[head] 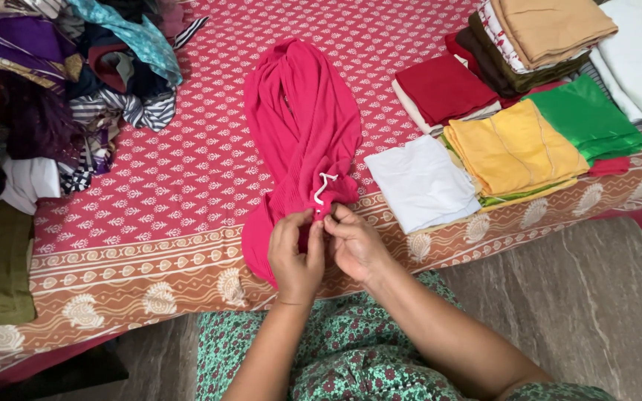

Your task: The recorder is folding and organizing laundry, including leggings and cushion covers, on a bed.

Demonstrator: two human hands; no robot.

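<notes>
Pink garment (302, 126), waistband pinched closed between left hand (296, 256) and right hand (354, 243), white drawstring (324, 187) just beyond the fingertips: cord adjustment apparently under way, next calling for fine grip.

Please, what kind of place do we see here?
Most likely a room in a home, where laundry is sorted. A bed with a red patterned sheet holds folded clothes at one side and a loose heap of clothes at the other. Both hands grip a pink garment.
</notes>
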